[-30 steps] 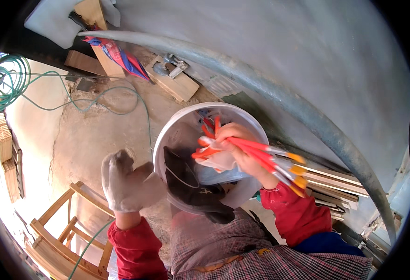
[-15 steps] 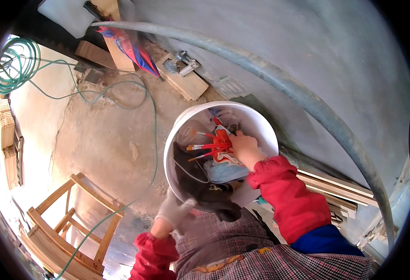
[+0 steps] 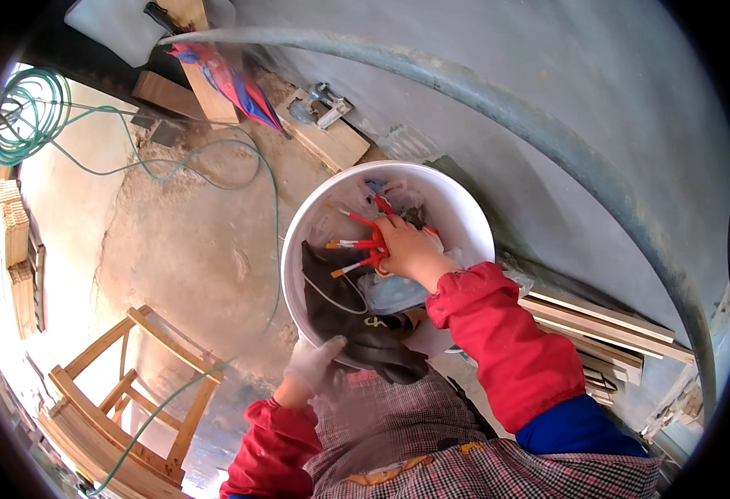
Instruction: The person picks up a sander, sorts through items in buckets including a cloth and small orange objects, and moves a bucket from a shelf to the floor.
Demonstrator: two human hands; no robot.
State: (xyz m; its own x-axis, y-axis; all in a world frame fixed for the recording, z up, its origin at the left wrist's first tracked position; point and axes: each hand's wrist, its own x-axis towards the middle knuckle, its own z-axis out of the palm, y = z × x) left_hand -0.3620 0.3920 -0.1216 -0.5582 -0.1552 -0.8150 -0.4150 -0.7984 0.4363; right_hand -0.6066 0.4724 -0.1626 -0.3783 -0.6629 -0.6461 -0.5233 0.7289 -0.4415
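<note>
A large white bucket (image 3: 296, 224) stands in front of me, its mouth facing up. My right hand (image 3: 406, 249) is bare and reaches inside it, the fingers closed round several thin red-handled paintbrushes (image 3: 376, 244). Their bristles point left. At the near left rim my left hand (image 3: 315, 366), in a pale glove, grips the bucket with the thumb over the edge. Dark cloth (image 3: 327, 287) lines the left side and hangs over the near rim. Under my right hand lies light-blue plastic (image 3: 391, 296); crumpled clear plastic fills the far part.
A grey pipe or hose (image 3: 539, 141) arches along the wall at right. Wooden strips (image 3: 606, 320) lie right of the bucket. At left are a wooden frame (image 3: 136, 387) and a green hose (image 3: 275, 224). Beyond stand a folded umbrella (image 3: 232, 79) and a board (image 3: 331, 141) with a metal tool.
My right hand has shifted left and nearer over the paintbrushes, and the brushes have moved slightly. The bucket has moved slightly up and left in view. My left hand's thumb now shows over the rim.
</note>
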